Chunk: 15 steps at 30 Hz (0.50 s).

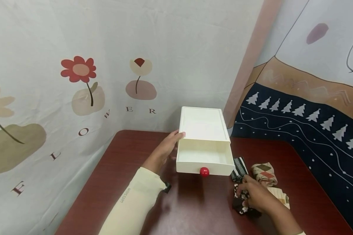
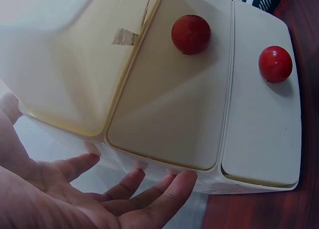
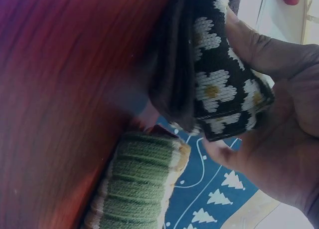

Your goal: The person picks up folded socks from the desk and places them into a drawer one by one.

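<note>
A white drawer box [image 1: 202,125] stands at the back of the dark red table [image 1: 194,205]. Its top drawer [image 1: 205,160], with a red knob [image 1: 204,172], is pulled out and looks empty. My left hand [image 1: 177,135] rests flat against the box's left side with straight fingers. In the left wrist view, that open palm [image 2: 139,184] lies under the box [image 2: 164,114], where two red knobs [image 2: 190,34] show. To the right of the drawer, my right hand [image 1: 248,193] grips a black sock with white daisies [image 1: 243,205]. The right wrist view shows the daisy sock [image 3: 219,89] pinched between thumb and fingers [image 3: 259,49].
More folded socks lie beside my right hand: a black-and-white striped one [image 1: 240,167], a beige argyle one [image 1: 264,174] and a ribbed green-and-beige one [image 3: 139,189]. A flower-print cloth [image 1: 85,81] hangs behind the table, and a dark cloth with white trees [image 1: 306,130] on the right.
</note>
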### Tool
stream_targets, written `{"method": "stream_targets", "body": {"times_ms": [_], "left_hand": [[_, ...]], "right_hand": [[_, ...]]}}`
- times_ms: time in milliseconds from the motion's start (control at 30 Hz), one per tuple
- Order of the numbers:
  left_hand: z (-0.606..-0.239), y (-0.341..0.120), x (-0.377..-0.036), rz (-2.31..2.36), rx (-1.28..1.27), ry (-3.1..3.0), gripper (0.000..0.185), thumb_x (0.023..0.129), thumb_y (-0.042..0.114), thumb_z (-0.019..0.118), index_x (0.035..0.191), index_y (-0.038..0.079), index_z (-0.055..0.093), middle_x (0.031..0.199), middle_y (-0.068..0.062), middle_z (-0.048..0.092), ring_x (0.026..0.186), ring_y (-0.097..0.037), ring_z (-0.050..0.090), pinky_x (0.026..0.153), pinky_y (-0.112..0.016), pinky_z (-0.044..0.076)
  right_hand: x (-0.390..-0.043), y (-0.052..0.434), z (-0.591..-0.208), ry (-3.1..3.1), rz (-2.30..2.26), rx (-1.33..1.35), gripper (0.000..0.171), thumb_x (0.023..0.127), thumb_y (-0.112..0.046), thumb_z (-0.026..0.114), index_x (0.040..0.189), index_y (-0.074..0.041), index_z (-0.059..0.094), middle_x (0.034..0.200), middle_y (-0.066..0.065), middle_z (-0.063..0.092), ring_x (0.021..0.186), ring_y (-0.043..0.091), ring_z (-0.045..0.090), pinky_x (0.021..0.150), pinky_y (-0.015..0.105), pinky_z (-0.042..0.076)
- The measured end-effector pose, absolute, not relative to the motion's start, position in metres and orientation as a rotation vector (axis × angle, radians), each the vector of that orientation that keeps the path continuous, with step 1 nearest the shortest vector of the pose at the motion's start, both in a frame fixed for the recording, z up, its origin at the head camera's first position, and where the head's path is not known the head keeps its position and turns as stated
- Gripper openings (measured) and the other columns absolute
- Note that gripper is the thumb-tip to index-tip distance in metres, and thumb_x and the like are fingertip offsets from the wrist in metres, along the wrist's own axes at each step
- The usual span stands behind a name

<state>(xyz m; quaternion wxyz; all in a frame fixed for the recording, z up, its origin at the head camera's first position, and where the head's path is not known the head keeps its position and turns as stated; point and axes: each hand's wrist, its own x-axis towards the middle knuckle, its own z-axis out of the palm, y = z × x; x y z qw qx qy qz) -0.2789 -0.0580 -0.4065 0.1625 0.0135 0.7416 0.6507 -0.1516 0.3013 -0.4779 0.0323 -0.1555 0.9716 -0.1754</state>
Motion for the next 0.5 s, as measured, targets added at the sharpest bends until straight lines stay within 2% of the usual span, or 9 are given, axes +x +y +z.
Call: {"method": "stream_targets", "body": {"times_ms": [133,267,500], "left_hand": [[-0.407,-0.059,-0.278,1.861,0.027,2.097,0.082,0.101,0.069,0.061,0.170,0.034,0.035,0.154,-0.010,0.057,0.137,-0.036,0.058,0.107,-0.061,0.051],[-0.406,-0.059,-0.277,1.863,0.018,2.082,0.082,0.099,0.070,0.063,0.169,0.037,0.036,0.152,-0.008,0.058,0.136,-0.034,0.057,0.104,-0.056,0.050],[-0.404,-0.059,-0.277,1.840,0.008,2.112,0.082,0.100,0.070,0.062,0.170,0.035,0.037,0.152,-0.009,0.059,0.131,-0.034,0.062,0.098,-0.050,0.054]], "right_hand": [[-0.152,0.301,-0.476,2.974,-0.578,-0.595,0.042,0.063,0.003,0.097,0.084,-0.028,0.079,0.097,-0.005,0.046,0.085,0.011,0.045,0.071,0.028,0.040],[-0.150,0.301,-0.474,2.971,-0.588,-0.625,0.041,0.062,0.003,0.097,0.085,-0.027,0.080,0.098,-0.006,0.047,0.086,0.010,0.046,0.070,0.026,0.042],[-0.147,0.304,-0.464,2.931,-0.708,-0.663,0.041,0.062,0.002,0.096,0.090,-0.023,0.081,0.099,-0.006,0.049,0.087,0.005,0.049,0.070,0.024,0.044]]}}
